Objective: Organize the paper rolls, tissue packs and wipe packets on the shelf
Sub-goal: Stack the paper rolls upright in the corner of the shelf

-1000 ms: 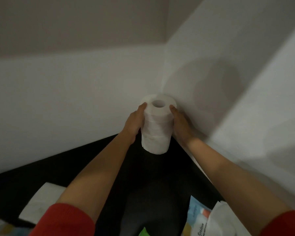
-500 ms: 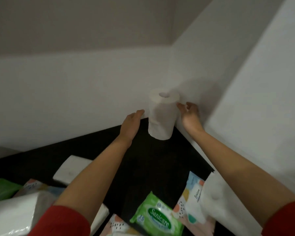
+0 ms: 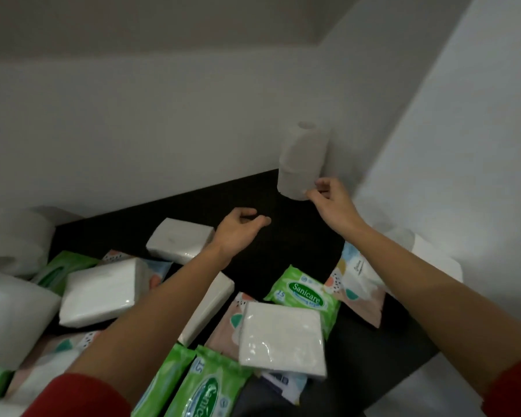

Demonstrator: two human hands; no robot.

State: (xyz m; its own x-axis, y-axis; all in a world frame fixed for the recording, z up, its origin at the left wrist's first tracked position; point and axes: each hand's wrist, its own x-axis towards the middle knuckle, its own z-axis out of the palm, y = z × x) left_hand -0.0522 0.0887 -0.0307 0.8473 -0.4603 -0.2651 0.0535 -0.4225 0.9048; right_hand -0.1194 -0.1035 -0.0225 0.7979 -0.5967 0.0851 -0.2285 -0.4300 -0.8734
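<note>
Shelf: dark board, white walls behind and to your right; the back right corner now has a tenant; the near half is one big jumble.
Rolls at the edges: big paper rolls lying at far left, another roll behind your right forearm; none sorted yet, by the look of it.
Corner roll: standing upright in the back right corner, close to both walls; a second ago you had it clamped between both palms, half a second ago you were letting go; now it stands on its own; that reads as one roll placed.
Tissue packs: white, scattered; one at the back, one in front lying over the wipes; all loose, none lined up.
Wipes: green packets and pastel ones mixed in, some half buried; more green at the near edge.
Right hand: pulled back, fingers loosely curled, gripping nothing; fingertips right by the roll's lower edge; touching or just clear, I can't tell.
Left hand: well off the roll, hanging over bare shelf, fingers half curled, empty.
Meaning: both hands free; the next roll for that corner looks the likely pick; the pile is barely dented.
</note>
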